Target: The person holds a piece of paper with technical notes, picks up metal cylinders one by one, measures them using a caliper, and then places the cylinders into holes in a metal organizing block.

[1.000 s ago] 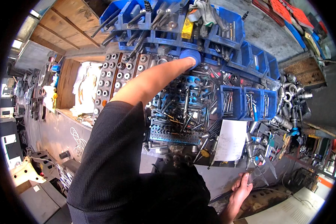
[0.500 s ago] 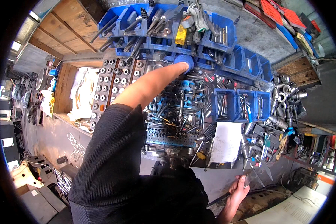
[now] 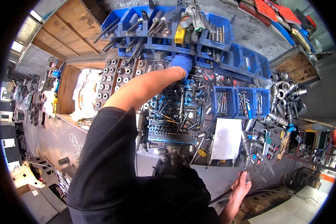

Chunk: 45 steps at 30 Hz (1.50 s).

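1. Counter (image 3: 227, 44) w/ blue bins (image 3: 246, 100) & steel tooling filled the view; it sat lower in frame than 1 s ago, so the head had tipped up.
2. Left arm stretched further up vs. earlier; gloved left hand (image 3: 182, 63) had moved from the mid tool clutter to the front of the upper bin row (image 3: 164, 41), just below a yellow part (image 3: 179, 34).
3. Left hand looked curled at the bin edge; can't tell if it gripped anything.
4. Right hand (image 3: 240, 186) stayed low by the counter edge, clenched on a thin metal rod (image 3: 222, 196), about as before.
5. White sheet (image 3: 227, 139) unchanged.
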Motion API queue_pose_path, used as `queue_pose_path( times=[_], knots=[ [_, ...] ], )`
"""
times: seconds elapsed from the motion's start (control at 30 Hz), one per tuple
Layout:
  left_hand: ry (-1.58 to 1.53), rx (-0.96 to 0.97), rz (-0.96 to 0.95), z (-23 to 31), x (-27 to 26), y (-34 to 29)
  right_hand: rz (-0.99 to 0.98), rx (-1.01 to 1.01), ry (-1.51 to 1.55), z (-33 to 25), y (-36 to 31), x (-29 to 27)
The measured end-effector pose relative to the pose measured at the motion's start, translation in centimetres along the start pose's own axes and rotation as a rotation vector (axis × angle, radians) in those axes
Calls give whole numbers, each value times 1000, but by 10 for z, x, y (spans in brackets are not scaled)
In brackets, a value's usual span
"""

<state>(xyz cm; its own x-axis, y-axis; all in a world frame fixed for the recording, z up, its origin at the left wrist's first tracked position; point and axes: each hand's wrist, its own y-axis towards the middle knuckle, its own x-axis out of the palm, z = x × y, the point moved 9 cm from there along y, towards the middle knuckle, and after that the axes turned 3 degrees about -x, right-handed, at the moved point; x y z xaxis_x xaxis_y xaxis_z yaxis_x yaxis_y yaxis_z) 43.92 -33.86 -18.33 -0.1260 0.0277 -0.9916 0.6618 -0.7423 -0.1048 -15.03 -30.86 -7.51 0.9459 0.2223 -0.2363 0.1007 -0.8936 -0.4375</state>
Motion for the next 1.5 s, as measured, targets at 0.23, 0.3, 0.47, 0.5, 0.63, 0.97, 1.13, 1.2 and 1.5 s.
queue_pose_path(
  times=[0.23, 0.3, 0.47, 0.5, 0.63, 0.97, 1.13, 1.2, 1.5],
  knots=[
    [199, 217, 67, 9, -23, -24, -26, -37, -3, -9, -4, -10],
    [199, 208, 62, 9, -38, -33, -23, -45, -5, -7, -4, -16],
    [80, 43, 172, -27, -100, -81, -70, -59, 26, -12, -1, -16],
    [33, 80, 178, -5, -125, -100, -96, -65, 61, -14, 0, -18],
    [-715, 301, 158, 48, -191, -213, -204, -209, -21, -49, -4, 4],
    [-1574, 138, -17, 126, -183, -411, -728, -408, 257, -122, -63, 57],
    [-1664, 125, 34, 136, -182, -433, -766, -430, 185, -123, -68, 54],
    [-1658, 133, 49, 136, -181, -440, -783, -399, 171, -120, -68, 54],
    [-1884, -38, -144, 148, -163, -451, -704, -439, 143, -120, -69, 39]
  ],
)
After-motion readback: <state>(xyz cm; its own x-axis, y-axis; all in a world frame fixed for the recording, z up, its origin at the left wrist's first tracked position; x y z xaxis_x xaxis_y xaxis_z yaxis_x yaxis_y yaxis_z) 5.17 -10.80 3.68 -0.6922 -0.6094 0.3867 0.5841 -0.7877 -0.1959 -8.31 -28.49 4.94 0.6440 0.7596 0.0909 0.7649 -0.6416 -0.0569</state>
